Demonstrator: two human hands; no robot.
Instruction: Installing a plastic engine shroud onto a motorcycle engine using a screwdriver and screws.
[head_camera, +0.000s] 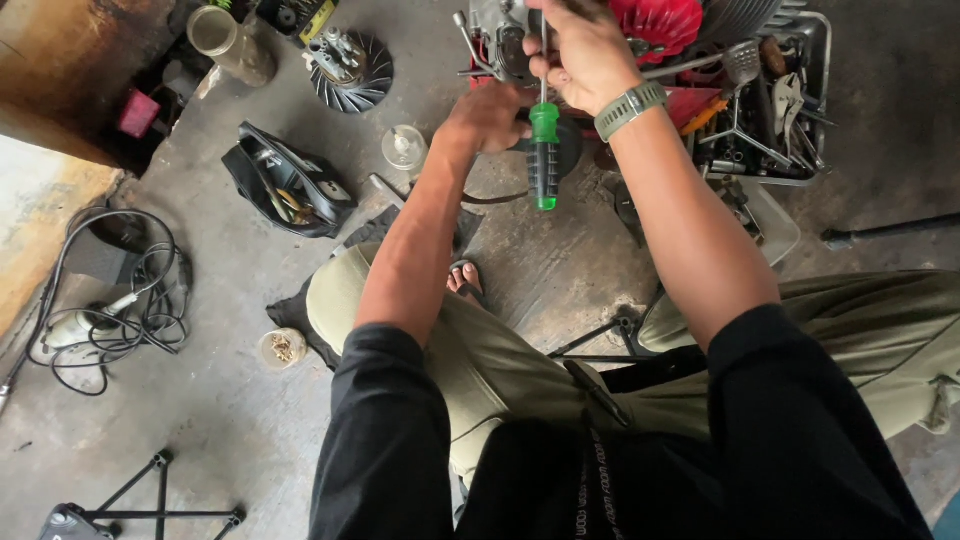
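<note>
My right hand is up at a small engine with a red cover at the top of the head view. It grips a screwdriver's metal shaft, and the green and black handle hangs down below the fist. A grey band sits on that wrist. My left hand reaches under the engine and rests on a dark round part; what its fingers do is hidden. I sit with olive trousers and a sandalled foot on the concrete floor.
A grey crate of hand tools stands at the upper right. A black tool bag, a finned metal flywheel and a small clear cup lie to the left. A tool with coiled black cable and a little tub lie further left.
</note>
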